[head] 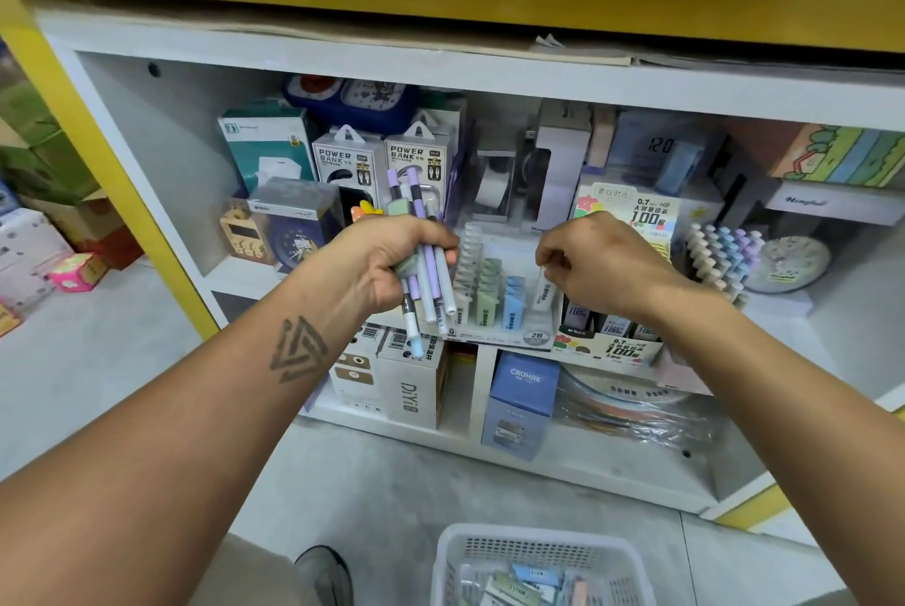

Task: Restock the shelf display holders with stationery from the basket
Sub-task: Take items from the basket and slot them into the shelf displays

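Observation:
My left hand (pixel 387 258) grips a bundle of pens (pixel 425 272) in purple, white and pale blue, plus a green eraser-like piece, held upright in front of the shelf. My right hand (pixel 595 258) pinches a small white pack (pixel 544 293) at its top edge, and the pack stands in the clear display holder (pixel 494 341) on the middle shelf. Green and blue packs (pixel 494 299) stand in that holder's slots. On the floor at the bottom stands the white basket (pixel 494 542), with several small stationery packs (pixel 531 581) inside.
Power bank boxes (pixel 382 164), clocks and a tape dispenser (pixel 504 184) fill the shelf behind the holder. A lead refill display (pixel 612 346) and pastel pen rack (pixel 725 258) stand to the right. Boxes sit on the lower shelf. My shoe (pixel 325 573) is beside the basket.

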`<state>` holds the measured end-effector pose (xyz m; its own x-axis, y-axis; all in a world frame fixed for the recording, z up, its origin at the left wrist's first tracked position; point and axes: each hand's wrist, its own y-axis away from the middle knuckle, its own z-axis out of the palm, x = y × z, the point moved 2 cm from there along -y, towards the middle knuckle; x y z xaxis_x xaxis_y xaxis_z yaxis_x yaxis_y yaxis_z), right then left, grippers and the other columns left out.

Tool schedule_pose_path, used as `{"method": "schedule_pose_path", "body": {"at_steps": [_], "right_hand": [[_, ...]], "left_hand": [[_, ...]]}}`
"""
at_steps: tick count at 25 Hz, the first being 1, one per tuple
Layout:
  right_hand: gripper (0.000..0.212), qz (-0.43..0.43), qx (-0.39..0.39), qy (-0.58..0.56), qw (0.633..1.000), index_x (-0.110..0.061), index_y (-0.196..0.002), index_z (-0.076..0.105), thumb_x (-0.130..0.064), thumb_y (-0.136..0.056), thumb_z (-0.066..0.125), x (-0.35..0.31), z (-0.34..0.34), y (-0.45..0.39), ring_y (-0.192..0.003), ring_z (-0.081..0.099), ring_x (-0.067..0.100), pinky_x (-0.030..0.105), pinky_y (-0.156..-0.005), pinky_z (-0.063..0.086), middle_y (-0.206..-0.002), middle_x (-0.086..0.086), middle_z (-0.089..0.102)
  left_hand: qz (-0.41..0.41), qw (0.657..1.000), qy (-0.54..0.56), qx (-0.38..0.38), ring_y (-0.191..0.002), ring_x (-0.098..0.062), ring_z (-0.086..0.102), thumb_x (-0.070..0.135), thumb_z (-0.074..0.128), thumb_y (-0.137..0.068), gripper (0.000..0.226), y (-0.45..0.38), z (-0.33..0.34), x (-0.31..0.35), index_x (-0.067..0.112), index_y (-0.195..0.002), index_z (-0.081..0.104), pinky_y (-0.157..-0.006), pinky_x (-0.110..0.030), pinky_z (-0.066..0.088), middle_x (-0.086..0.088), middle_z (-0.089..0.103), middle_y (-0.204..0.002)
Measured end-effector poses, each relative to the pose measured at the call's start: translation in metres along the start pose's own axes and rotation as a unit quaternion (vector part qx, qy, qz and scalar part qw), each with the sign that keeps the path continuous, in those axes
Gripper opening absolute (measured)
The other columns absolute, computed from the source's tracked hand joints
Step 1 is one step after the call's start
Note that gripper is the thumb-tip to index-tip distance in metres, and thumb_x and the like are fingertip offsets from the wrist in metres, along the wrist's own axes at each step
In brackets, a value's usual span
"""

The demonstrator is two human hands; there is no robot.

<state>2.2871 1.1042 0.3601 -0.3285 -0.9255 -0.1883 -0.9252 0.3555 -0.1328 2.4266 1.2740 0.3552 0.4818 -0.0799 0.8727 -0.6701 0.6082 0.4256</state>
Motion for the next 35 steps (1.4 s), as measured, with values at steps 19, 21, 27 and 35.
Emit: {"method": "schedule_pose_path", "body": {"at_steps": [19,21,27,35], "right_hand": [[0.016,0.097,-0.076,-0.455,0.882,-0.01,-0.101,0.069,-0.024,-0.093,0.07,-0.015,-0.002,0.012,-0.069,0.073,0.017,0.024,-0.052,0.049,-0.086,0.007,0.077],[0.033,0.078,-0.109,-0.509,0.85,-0.007,-0.103,0.062,-0.029,-0.084,0.079,-0.022,-0.004,0.018,-0.069,0.072,0.024,0.026,-0.051,0.049,-0.085,0.014,0.077],[0.035,0.093,-0.092,-0.529,0.839,-0.003,-0.112,0.06,0.004,-0.082,0.076,-0.007,-0.012,0.029,-0.066,0.069,0.021,0.027,-0.057,0.056,-0.08,0.015,0.076],[0.043,0.083,-0.105,-0.538,0.833,-0.006,-0.113,0.053,-0.004,-0.079,0.08,0.02,-0.024,0.05,-0.079,0.073,0.028,0.032,-0.067,0.06,-0.088,0.021,0.075]], "left_hand": [[-0.02,0.998,0.009,-0.058,-0.065,-0.022,0.069,-0.005,0.063,-0.089,0.012,0.004,0.035,-0.012,-0.003,-0.1,0.063,-0.057,-0.036,0.062,-0.02,0.067,-0.089],[-0.016,0.998,0.011,-0.061,-0.078,-0.03,0.068,-0.004,0.064,-0.088,0.028,0.005,0.045,-0.013,-0.005,-0.116,0.062,-0.063,-0.046,0.062,-0.025,0.065,-0.106],[0.002,0.995,0.04,-0.089,-0.06,-0.03,0.072,-0.003,0.069,-0.084,0.022,0.005,0.067,-0.015,-0.005,-0.105,0.063,-0.048,-0.043,0.058,-0.017,0.073,-0.076],[0.054,0.992,0.004,-0.111,-0.078,-0.036,0.073,-0.003,0.08,-0.061,0.059,0.008,0.093,-0.022,-0.011,-0.117,0.062,-0.07,-0.055,0.06,-0.023,0.073,-0.09]]}}
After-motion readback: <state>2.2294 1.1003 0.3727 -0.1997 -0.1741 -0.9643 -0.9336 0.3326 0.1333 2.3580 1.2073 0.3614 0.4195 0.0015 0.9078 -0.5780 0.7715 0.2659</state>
